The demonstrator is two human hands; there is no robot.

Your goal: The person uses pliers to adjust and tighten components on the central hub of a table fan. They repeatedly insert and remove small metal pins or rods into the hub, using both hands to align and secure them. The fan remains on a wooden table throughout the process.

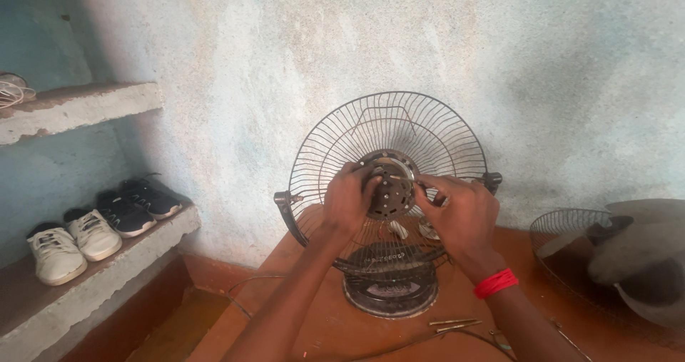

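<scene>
A table fan stands on a brown wooden table [335, 330], its round base [391, 296] near me and its rear wire guard [371, 123] upright against the wall. The metal motor hub [391, 184] sits at the guard's centre. My left hand [349, 201] grips the hub's left side. My right hand [464, 216], with a red band on the wrist, holds the hub's right side; its fingers seem to pinch something small and dark there, too hidden to identify.
The other wire guard [567, 251] and grey fan blades [646, 251] lie at the right on the table. Thin metal rods [455, 325] and a cable [246, 294] lie near the base. Concrete shelves on the left carry white shoes [71, 244] and black shoes [135, 205].
</scene>
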